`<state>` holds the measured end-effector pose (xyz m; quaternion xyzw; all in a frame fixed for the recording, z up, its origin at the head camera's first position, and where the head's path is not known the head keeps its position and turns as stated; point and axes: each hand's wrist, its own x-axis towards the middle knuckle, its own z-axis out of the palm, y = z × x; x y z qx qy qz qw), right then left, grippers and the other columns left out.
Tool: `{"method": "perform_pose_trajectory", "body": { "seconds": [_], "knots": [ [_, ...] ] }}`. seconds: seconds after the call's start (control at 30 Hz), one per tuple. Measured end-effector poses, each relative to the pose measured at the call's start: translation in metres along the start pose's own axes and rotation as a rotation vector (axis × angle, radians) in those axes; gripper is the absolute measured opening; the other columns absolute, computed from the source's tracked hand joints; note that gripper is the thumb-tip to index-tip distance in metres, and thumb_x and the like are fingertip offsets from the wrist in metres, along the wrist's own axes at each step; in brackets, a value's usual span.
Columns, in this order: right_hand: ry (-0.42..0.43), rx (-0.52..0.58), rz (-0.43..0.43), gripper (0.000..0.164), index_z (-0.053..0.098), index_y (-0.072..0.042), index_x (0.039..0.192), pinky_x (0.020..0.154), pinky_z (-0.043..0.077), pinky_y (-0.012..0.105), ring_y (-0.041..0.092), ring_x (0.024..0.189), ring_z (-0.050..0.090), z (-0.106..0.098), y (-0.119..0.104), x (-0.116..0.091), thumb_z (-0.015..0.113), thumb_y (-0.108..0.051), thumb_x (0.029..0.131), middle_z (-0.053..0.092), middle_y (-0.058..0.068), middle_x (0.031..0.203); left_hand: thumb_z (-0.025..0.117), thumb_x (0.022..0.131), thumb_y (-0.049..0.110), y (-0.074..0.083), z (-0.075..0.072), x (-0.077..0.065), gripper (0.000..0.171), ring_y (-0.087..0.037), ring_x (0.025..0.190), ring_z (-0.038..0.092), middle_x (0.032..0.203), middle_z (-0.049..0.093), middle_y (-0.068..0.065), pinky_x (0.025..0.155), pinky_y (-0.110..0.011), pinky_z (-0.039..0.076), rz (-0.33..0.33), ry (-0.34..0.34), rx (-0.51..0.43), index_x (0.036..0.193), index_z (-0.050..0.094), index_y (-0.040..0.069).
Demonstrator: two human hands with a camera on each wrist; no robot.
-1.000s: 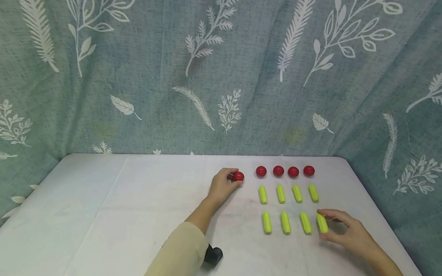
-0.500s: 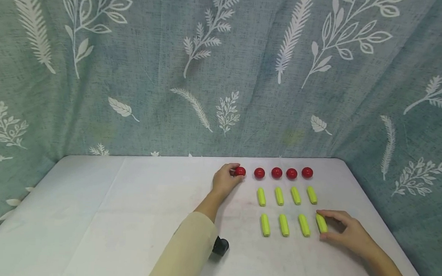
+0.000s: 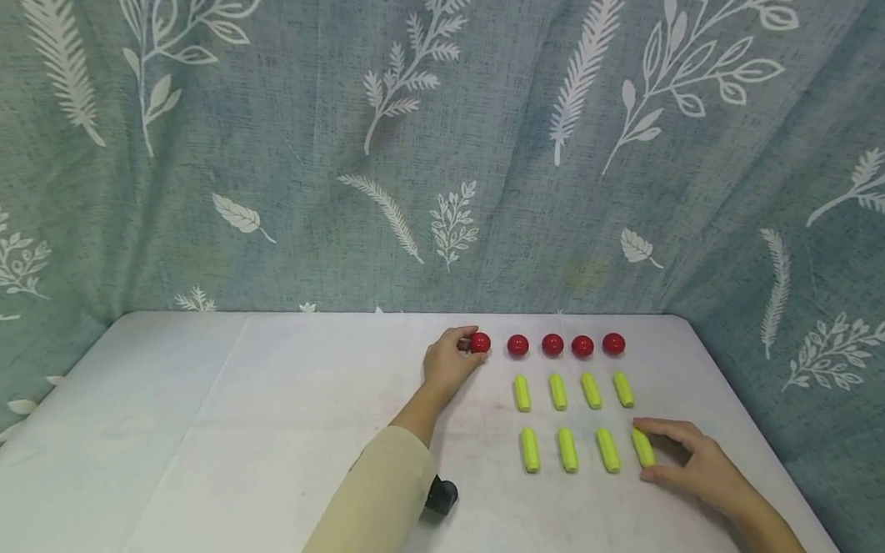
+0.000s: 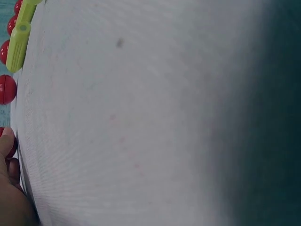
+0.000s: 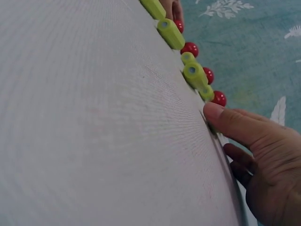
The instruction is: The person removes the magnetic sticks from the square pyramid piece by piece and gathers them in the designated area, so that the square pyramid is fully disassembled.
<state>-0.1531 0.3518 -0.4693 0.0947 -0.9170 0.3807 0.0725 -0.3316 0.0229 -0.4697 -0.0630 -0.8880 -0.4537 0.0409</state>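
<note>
My left hand (image 3: 449,364) pinches a glossy red ball (image 3: 480,343) between thumb and fingers, at the left end of a row of red balls (image 3: 552,344). In the left wrist view, the thumb (image 4: 6,141) covers part of that ball. Nearer the front right, my right hand (image 3: 695,465) holds a short yellow-green stick (image 3: 643,448) by its two ends, thumb at the near end and fingers at the far end. It is the rightmost of the front row of sticks (image 3: 567,450). In the right wrist view, the hand (image 5: 273,160) mostly hides this stick.
A second row of yellow-green sticks (image 3: 558,392) lies between the front row and the balls. White cloth covers the table (image 3: 254,434). A leaf-patterned curtain (image 3: 305,177) hangs behind and at the right. A black round-ended object (image 3: 442,495) shows beside the left sleeve (image 3: 378,499).
Over the first half second my left hand slid the red ball slightly back and right, into line with the row. Since then it has hardly moved. The right hand stays at its stick.
</note>
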Motion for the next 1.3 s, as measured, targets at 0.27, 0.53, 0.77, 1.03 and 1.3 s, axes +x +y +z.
{"method": "perform_pose_trajectory", "body": {
  "seconds": [0.27,0.53,0.77,1.03,1.3],
  "knots": [
    [-0.002,0.037,-0.01,0.065,0.06,-0.002,0.121,0.089,0.028,0.0,-0.023,0.108,0.035,-0.002,-0.001,-0.001,0.086,-0.023,0.066,0.059,-0.009,0.12,0.079,0.077,0.019,0.001,-0.006,-0.003,0.052,-0.02,0.108,0.059,0.115,0.063,-0.004,0.096,-0.038,0.043,-0.012,-0.031,-0.061,0.125,0.06,0.014],
    [0.045,-0.021,-0.081,0.071,0.055,-0.006,0.128,0.086,0.034,0.004,-0.019,0.106,0.041,-0.006,-0.006,0.004,0.086,-0.02,0.067,0.045,-0.031,0.122,0.078,0.077,0.017,-0.003,-0.008,-0.01,0.056,-0.021,0.113,0.057,0.121,0.058,-0.005,0.098,-0.037,0.044,-0.011,-0.037,-0.136,0.128,0.056,0.011],
    [0.068,0.011,-0.117,0.08,0.041,-0.017,0.142,0.094,0.021,0.003,-0.019,0.124,0.024,-0.006,-0.031,0.007,0.081,-0.014,0.073,0.036,-0.026,0.138,0.079,0.076,0.019,-0.008,-0.013,-0.017,0.067,-0.026,0.124,0.049,0.134,0.05,-0.009,0.104,-0.038,0.04,-0.002,-0.005,-0.146,0.135,0.049,0.009],
    [0.16,-0.112,-0.238,0.099,0.028,-0.008,0.148,0.117,0.003,0.033,0.015,0.143,0.019,0.012,-0.071,0.021,0.083,-0.018,0.066,0.037,0.026,0.144,0.08,0.073,0.039,-0.002,-0.033,-0.036,0.085,-0.036,0.134,0.035,0.145,0.042,-0.009,0.11,-0.053,0.027,0.032,0.005,-0.035,0.144,0.039,0.016],
    [0.15,-0.472,-0.157,0.114,0.014,-0.012,0.152,0.109,-0.008,0.065,0.044,0.142,0.009,0.035,-0.117,0.026,0.074,-0.059,0.067,0.023,0.024,0.152,0.065,0.077,0.061,0.002,-0.059,-0.071,0.101,-0.028,0.143,0.019,0.156,0.022,-0.008,0.112,-0.06,-0.005,0.188,-0.027,0.257,0.152,0.017,0.012]
  ]
}}
